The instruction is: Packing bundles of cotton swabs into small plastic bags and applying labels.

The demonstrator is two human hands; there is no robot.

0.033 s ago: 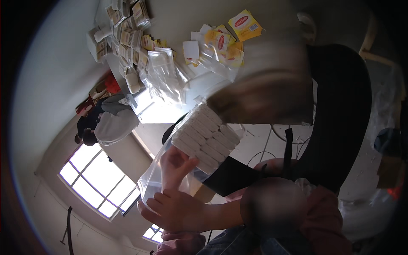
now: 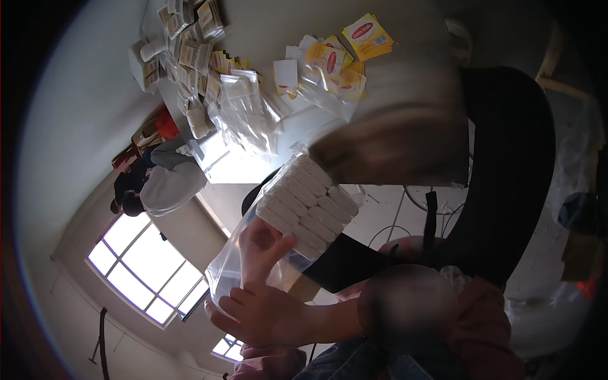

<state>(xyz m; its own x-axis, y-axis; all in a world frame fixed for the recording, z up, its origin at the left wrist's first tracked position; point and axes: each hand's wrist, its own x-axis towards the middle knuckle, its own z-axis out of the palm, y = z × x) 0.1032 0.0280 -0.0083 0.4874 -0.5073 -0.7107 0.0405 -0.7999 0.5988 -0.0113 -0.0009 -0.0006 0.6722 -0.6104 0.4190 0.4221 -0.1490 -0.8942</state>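
Note:
A block of small white bundles (image 2: 307, 206), packed in rows, sits in the far end of a clear plastic bag (image 2: 221, 266) in front of me. My left hand (image 2: 263, 244) reaches into the bag. Its thumb lies against the near side of the block, and its other fingers are partly hidden by the block and the film. Crossing over the left wrist, my right hand (image 2: 259, 313) has its fingers curled on the bag's open end. What lies under those fingertips is partly hidden.
On the grey table (image 2: 272, 25) lie yellow-and-white cards (image 2: 367, 37), flat clear bags (image 2: 244, 114) and a heap of filled packs (image 2: 193, 54). A blurred brown shape (image 2: 392, 145) covers its near edge. A black curved form (image 2: 513, 158) stands right; another person (image 2: 171, 187) is far left.

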